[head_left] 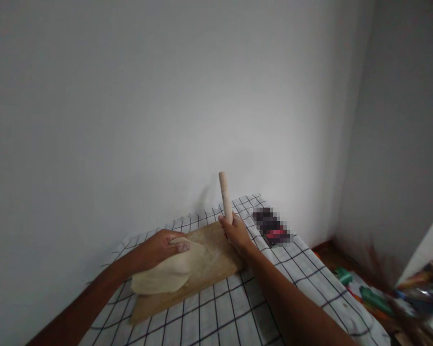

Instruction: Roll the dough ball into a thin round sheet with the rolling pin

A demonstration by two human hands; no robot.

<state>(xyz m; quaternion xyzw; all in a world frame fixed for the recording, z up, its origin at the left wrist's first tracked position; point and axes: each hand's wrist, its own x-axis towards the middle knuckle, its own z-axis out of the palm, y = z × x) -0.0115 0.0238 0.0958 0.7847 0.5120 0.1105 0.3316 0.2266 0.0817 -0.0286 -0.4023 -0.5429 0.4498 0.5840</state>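
Observation:
A flat, pale sheet of dough [162, 276] lies over the left part of a wooden board [216, 259]. My left hand [166, 247] pinches the dough's far edge between thumb and fingers, lifting that edge a little. In my right hand [237, 233] is a light wooden rolling pin [224, 197], gripped near its lower end and tilted upright above the board's far right corner. Flour dusts the bare wood between the two hands.
A white tablecloth with dark checks [209, 312] covers the table, which stands against a pale wall [202, 96]. On the cloth to the right lies a pixelated dark object [270, 226]. Beyond the table's right edge, assorted items and green packaging [375, 298] sit lower down.

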